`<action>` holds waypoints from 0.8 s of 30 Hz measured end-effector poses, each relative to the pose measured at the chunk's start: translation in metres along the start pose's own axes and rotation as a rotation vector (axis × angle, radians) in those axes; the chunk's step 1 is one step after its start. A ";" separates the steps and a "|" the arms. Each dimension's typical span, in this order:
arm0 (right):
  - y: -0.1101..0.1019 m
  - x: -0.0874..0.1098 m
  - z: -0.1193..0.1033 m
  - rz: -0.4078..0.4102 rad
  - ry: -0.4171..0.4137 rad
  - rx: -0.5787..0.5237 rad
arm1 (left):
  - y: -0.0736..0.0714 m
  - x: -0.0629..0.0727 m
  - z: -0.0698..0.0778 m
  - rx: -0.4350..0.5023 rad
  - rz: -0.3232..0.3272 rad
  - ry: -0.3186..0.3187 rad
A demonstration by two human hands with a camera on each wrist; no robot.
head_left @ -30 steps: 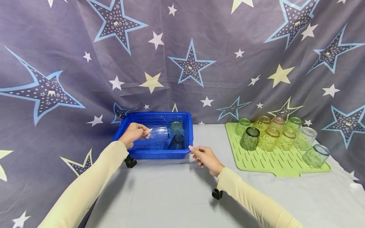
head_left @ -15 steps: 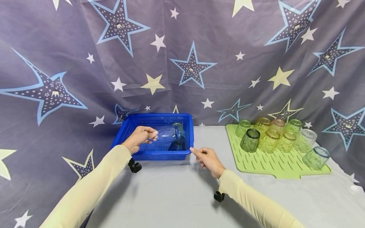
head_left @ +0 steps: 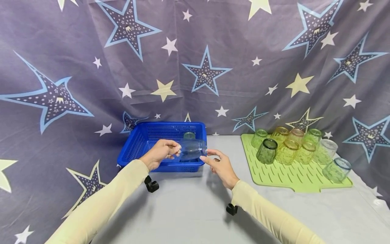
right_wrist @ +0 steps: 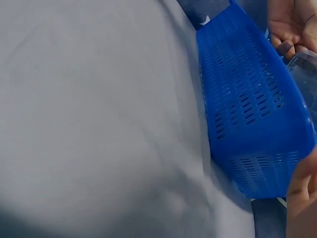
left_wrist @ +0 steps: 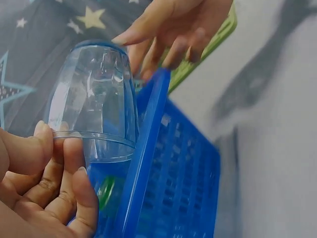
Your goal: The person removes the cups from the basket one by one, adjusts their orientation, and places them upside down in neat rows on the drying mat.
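Note:
My left hand [head_left: 161, 153] pinches a clear, bluish drinking glass [head_left: 193, 149] by its wider rim, the fingertips curled at that edge in the left wrist view. The glass lies sideways over the right end of a blue perforated plastic basket [head_left: 131, 149]. At the glass's narrower end is my right hand [head_left: 220, 166], beside the basket's front right corner. Its thumb [left_wrist: 136, 32] reaches that end's edge and its other fingers are spread loosely alongside. A green glass [head_left: 189, 135] sits in the basket behind the held one.
A light green drying mat [head_left: 274, 176] lies at the right. Several green, yellow, pink and clear glasses [head_left: 287, 152] stand on it narrower end up. One bluish glass [head_left: 337, 170] is at its right edge. A star-patterned curtain [head_left: 195, 112] hangs behind the white tabletop [head_left: 182, 203].
My left hand has moved right with the glass, lifting it from inside the basket to over its right rim. The right hand's fingers have come up from the basket corner to the glass's end.

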State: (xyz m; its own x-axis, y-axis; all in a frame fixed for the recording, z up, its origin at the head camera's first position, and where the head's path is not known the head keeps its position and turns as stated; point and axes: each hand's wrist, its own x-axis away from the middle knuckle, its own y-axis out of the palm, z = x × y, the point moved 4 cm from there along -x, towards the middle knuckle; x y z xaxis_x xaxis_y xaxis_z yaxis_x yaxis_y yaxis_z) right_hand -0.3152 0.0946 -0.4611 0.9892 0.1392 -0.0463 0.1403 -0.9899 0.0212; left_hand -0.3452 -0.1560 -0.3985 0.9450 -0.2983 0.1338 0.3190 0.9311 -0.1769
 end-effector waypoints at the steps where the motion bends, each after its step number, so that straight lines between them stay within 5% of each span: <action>1: 0.001 0.000 -0.001 -0.009 -0.003 -0.011 | 0.004 0.001 0.001 0.005 -0.009 -0.002; 8: 0.004 0.001 -0.009 -0.061 -0.091 -0.128 | 0.023 0.003 0.011 0.011 -0.080 0.016; 14: -0.001 0.002 -0.014 -0.022 -0.136 -0.167 | 0.031 0.005 0.015 -0.022 -0.113 0.075; 18: -0.009 0.002 -0.016 0.015 -0.152 -0.157 | 0.037 0.006 0.013 -0.194 -0.110 0.136; 24: -0.023 0.002 -0.017 0.063 -0.161 -0.175 | 0.057 0.007 0.009 -0.604 -0.084 0.290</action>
State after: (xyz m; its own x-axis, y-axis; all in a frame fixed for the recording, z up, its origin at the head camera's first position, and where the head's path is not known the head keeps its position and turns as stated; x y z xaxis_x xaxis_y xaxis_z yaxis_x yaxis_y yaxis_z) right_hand -0.3162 0.1182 -0.4443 0.9786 0.0578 -0.1973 0.0980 -0.9747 0.2008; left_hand -0.3213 -0.1029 -0.3991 0.8691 -0.4878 -0.0815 0.2970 0.6465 -0.7028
